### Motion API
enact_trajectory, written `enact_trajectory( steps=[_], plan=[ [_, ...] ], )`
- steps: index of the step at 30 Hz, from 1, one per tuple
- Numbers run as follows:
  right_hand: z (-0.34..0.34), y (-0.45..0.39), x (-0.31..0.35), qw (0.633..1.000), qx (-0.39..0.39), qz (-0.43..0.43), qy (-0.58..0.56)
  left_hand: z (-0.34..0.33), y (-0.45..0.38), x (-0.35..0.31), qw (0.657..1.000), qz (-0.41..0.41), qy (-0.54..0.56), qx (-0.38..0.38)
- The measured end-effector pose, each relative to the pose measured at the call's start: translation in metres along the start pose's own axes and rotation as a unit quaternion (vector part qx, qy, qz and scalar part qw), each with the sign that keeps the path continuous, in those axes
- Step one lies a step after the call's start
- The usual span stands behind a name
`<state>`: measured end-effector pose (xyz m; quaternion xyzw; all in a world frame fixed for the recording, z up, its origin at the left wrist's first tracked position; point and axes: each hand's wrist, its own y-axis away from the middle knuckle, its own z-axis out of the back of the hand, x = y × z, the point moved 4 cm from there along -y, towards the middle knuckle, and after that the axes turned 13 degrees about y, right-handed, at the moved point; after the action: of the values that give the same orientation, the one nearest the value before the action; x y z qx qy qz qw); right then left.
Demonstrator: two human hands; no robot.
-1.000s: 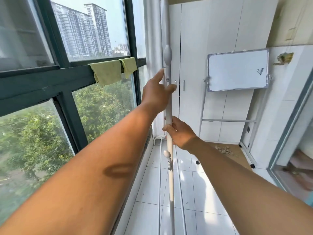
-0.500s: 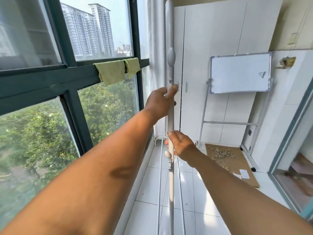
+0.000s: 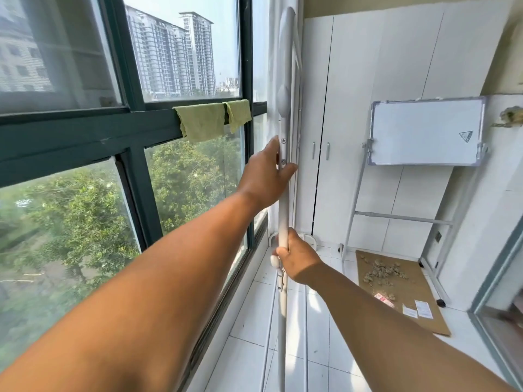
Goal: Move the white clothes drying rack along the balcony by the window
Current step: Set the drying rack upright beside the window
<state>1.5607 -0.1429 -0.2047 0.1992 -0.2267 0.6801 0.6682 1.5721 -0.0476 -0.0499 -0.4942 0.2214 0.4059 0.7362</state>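
Since 0.5 s ago the rack's pole sits closer to the white cupboards at the far end, and the left hand, which then pointed a finger up along the pole, now lies flatter against it. Nearest, 2 bare forearms reach forward from the bottom edge. The right hand (image 3: 298, 257) is closed around the upright pole of the white clothes drying rack (image 3: 283, 219), just above a small white knob on the pole. Higher up, the left hand (image 3: 264, 176) presses the pole from the left side, thumb hooked across its front and fingers mostly straight; the far side of the grip is hidden, so I cannot tell how firmly it holds. The pole stands upright on the white tiled floor (image 3: 249, 321), just beside the dark-framed window (image 3: 133, 193) on the left, with thin white rails running along the floor by its foot. Farther along, a green cloth (image 3: 202, 121) hangs over the window's crossbar. On the right, a sheet of cardboard (image 3: 396, 292) lies on the floor with crumbly bits and 2 paper slips on it. Beyond it a whiteboard (image 3: 424, 131) on a metal stand stands before the white cupboards (image 3: 362, 108).
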Motion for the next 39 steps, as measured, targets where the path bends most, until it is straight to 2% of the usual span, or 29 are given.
enact_trajectory(
  steps=[7, 14, 17, 26, 39],
  plan=[
    [-0.019, -0.015, 0.028, 1.000, -0.021, 0.014, -0.007, 0.027, -0.008, 0.027, 1.000, 0.011, 0.016, -0.015],
    [-0.059, -0.032, 0.083, 0.995, 0.004, 0.021, -0.096, 0.082, -0.013, 0.064, 0.999, 0.037, 0.001, -0.030],
    [-0.068, -0.041, 0.100, 0.999, -0.008, 0.021, -0.043, 0.099, -0.017, 0.075, 0.999, 0.032, 0.005, -0.031],
    [-0.101, -0.065, 0.138, 0.999, -0.043, 0.017, -0.023, 0.143, -0.029, 0.108, 0.999, 0.038, -0.014, -0.035],
    [-0.106, -0.069, 0.148, 0.999, -0.015, 0.023, -0.041, 0.155, -0.031, 0.113, 1.000, 0.014, -0.010, -0.025]
  ],
)
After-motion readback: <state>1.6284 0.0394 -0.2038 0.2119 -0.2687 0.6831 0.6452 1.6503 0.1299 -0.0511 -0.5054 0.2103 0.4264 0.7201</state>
